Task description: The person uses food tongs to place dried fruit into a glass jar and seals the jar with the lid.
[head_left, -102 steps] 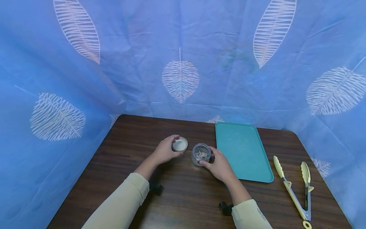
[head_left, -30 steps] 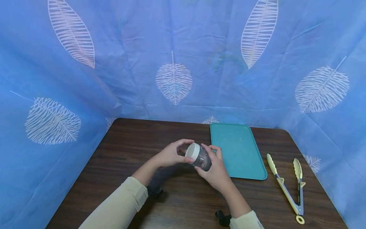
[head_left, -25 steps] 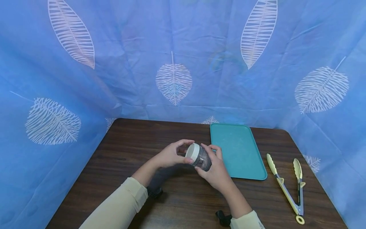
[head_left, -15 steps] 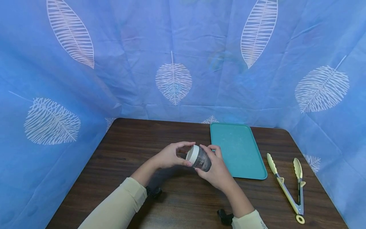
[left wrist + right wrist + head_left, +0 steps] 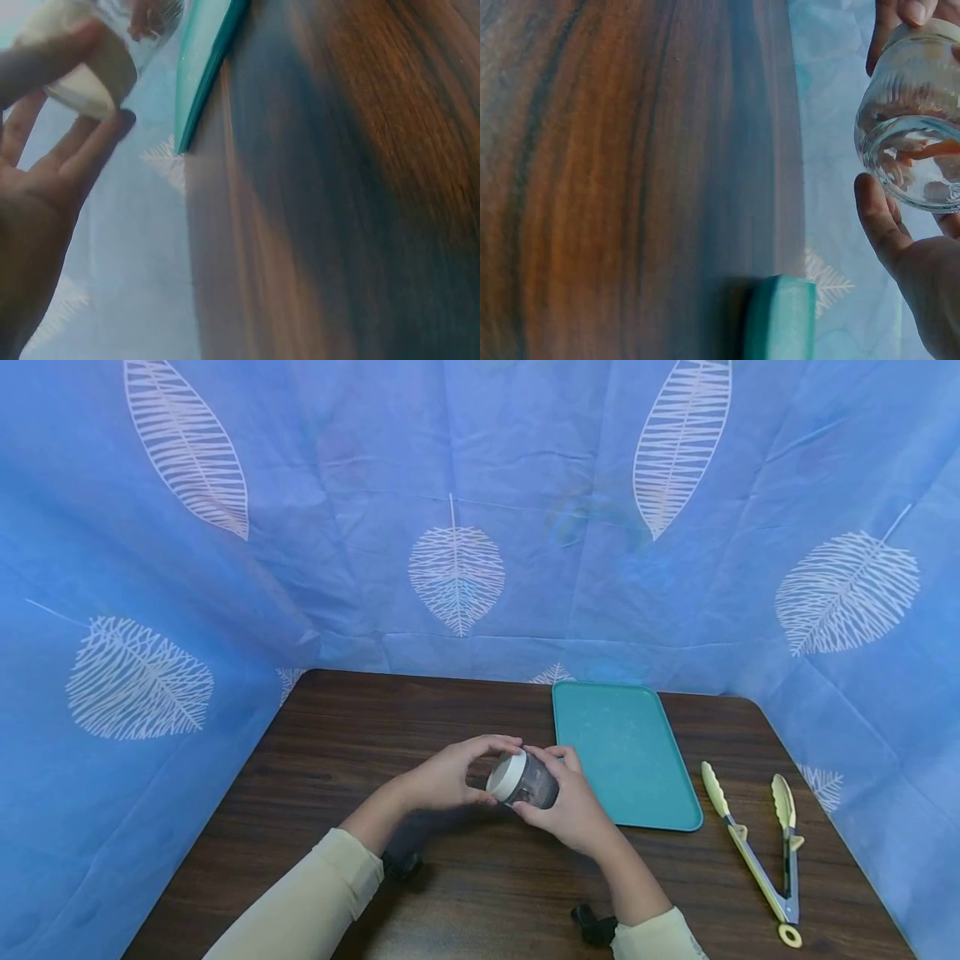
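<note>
A small clear glass jar (image 5: pixel 538 783) is tilted on its side above the table, its white lid (image 5: pixel 506 777) facing left. With thumb and fingers, my left hand (image 5: pixel 446 777) holds the lid by its rim. My right hand (image 5: pixel 573 802) grips the glass body from the right, near its base. Through the jar's bottom (image 5: pixel 922 169) in the right wrist view, small pale pieces show inside; their kind is unclear. In the left wrist view the lid (image 5: pixel 112 67) lies between thumb and fingertips, flush against the glass as far as can be seen.
A teal tray (image 5: pixel 626 756) lies just behind and right of the jar. Farther right, spread tongs (image 5: pixel 761 876) with pale yellow tips rest on the dark wooden table (image 5: pixel 480 893). A blue leaf-patterned cloth (image 5: pixel 525 568) hangs around the table's back and sides.
Earlier the lid was apart in my left hand and the jar stood upright; now the lid sits on the lifted, tilted jar. During the last second, my left fingers shifted around the lid's rim.
</note>
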Demonstrator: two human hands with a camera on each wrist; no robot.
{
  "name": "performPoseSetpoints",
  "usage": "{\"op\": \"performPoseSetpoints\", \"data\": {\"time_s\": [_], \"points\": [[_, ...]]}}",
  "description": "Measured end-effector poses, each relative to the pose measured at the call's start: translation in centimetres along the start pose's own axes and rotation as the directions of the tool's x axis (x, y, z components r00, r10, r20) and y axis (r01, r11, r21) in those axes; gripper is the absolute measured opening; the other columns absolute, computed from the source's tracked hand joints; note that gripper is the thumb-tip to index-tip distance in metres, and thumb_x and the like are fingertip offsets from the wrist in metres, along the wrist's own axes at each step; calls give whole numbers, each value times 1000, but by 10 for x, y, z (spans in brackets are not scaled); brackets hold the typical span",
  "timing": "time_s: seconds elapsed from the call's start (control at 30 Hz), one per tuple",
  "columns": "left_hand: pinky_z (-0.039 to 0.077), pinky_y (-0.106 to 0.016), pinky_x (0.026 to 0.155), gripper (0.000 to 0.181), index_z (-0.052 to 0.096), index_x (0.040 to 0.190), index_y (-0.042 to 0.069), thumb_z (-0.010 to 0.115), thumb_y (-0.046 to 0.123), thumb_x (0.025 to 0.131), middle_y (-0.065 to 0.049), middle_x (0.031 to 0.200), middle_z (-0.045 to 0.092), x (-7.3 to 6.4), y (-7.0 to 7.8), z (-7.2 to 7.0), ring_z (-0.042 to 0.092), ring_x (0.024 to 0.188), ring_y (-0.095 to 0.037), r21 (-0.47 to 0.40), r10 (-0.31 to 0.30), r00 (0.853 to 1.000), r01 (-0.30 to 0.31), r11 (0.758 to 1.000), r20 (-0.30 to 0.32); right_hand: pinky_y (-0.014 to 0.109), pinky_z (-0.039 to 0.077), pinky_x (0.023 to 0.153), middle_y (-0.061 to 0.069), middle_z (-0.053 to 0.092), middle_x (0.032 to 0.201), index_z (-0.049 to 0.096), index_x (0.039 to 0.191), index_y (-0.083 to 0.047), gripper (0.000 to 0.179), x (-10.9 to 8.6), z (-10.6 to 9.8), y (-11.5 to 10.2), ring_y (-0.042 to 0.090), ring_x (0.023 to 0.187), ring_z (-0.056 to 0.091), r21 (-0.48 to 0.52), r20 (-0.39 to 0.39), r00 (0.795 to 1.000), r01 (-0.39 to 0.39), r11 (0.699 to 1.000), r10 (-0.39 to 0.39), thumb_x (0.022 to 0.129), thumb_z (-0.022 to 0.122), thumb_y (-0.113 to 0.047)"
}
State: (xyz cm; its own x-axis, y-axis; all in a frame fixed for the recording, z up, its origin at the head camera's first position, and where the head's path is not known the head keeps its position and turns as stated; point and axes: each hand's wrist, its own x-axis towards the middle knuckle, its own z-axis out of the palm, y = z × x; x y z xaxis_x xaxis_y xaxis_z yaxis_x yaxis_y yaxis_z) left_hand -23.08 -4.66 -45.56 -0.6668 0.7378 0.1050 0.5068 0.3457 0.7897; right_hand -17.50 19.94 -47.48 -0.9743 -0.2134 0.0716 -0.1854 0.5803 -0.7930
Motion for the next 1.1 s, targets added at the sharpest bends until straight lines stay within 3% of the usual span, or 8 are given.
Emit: {"op": "performPoseSetpoints", "data": {"time_s": [0.13, 0.3, 0.43, 0.57, 0.67, 0.8, 0.93, 1.1], "points": [[54, -42, 120, 78, 47, 158, 22, 82, -4, 94, 4, 176, 39, -2, 13, 4, 47, 158, -23, 249, 78, 997, -80, 965, 20, 38, 56, 94, 13, 36, 156, 43, 166, -13, 87, 0, -3, 7, 37, 128, 55, 111, 55, 998, -49, 993, 43, 93, 88, -29], [58, -39, 106, 86, 36, 165, 24, 77, -5, 94, 5, 183, 16, -5, 22, 9, 36, 164, -23, 226, 88, 996, -89, 970, 16, 34, 56, 94, 15, 35, 158, 41, 167, -14, 87, 0, -4, 7, 36, 129, 55, 178, 57, 997, -62, 982, 53, 95, 86, -30], [56, -51, 111, 79, 28, 169, 30, 67, 12, 103, 2, 183, 10, -5, 24, 9, 30, 166, -30, 109, -8, 994, 19, 994, -106, 36, 58, 93, 16, 35, 157, 43, 166, -18, 84, -1, -2, 4, 37, 130, 54, 163, 14, 999, -38, 986, 36, 95, 87, -29], [58, -58, 110, 66, 33, 168, 22, 50, 55, 113, -11, 173, 40, -1, 31, 9, 58, 146, -37, -23, -230, 945, 231, 973, -235, 39, 58, 93, 14, 36, 155, 48, 164, -22, 85, -5, 3, -3, 38, 129, 55, 81, -43, 999, -24, 996, 27, 91, 91, -28], [64, -57, 95, 89, 35, 166, 13, 47, 76, 106, -19, 158, 57, 1, 37, 8, 75, 114, -37, -121, -373, 906, 355, 927, -200, 41, 58, 93, 13, 37, 155, 51, 162, -24, 86, -9, 7, -9, 38, 129, 55, 37, -65, 998, -15, 999, 17, 88, 94, -27], [66, -51, 80, 95, 46, 156, 4, 55, 81, 100, -17, 135, 70, 2, 40, 5, 77, 85, -32, -135, -450, 888, 436, 890, -94, 44, 60, 95, 11, 36, 156, 51, 162, -26, 86, -12, 9, -15, 37, 128, 57, 24, -73, 997, 2, 1000, 0, 87, 95, -26], [65, -42, 80, 80, 56, 147, 4, 67, 68, 100, -14, 131, 71, 1, 37, 1, 76, 98, -27, -118, -424, 904, 416, 902, -58, 43, 61, 96, 11, 36, 154, 51, 162, -24, 86, -12, 9, -16, 36, 127, 58, 32, -58, 998, 4, 999, -2, 88, 94, -27], [63, -45, 101, 74, 50, 159, 18, 84, 39, 97, -7, 155, 60, -2, 31, -5, 65, 137, -30, -126, -262, 965, 259, 958, -14, 43, 60, 100, 10, 34, 155, 49, 163, -20, 87, -12, 3, -12, 37, 133, 53, 128, -4, 1000, -18, 992, 19, 89, 93, -29]]}}
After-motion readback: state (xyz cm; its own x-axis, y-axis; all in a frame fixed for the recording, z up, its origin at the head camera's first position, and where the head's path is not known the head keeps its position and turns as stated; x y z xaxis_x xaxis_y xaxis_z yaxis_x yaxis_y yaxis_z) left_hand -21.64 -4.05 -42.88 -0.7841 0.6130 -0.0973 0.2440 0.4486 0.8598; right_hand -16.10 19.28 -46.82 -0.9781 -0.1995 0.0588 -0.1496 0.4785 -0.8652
